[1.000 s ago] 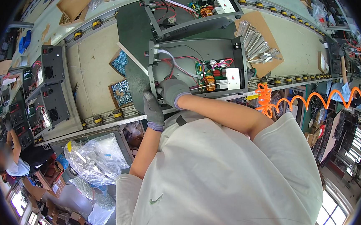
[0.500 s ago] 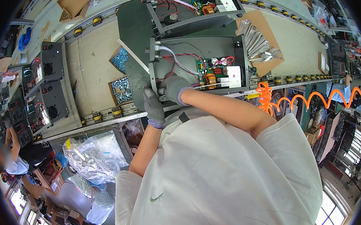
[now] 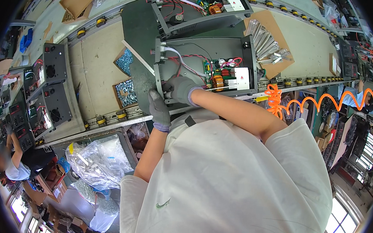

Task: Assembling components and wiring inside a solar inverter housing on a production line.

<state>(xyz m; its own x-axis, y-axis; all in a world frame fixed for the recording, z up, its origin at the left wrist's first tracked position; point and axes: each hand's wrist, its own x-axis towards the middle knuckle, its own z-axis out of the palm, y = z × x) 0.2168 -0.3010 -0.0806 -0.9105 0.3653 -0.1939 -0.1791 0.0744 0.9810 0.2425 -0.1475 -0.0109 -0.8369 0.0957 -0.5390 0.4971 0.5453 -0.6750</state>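
A cream worktop (image 3: 95,62) with metal rails runs across the upper part of the view, bent by the lens. Small yellow-and-black rollers (image 3: 101,121) line the rails. Beyond it at the upper left lies a second, pale greenish worktop (image 3: 39,56). Bright panes show in a dark-barred window (image 3: 337,211) at the lower right, another window (image 3: 19,208) at the lower left and a banded one (image 3: 372,142) near the right rim. Light falls evenly over the cream surface.
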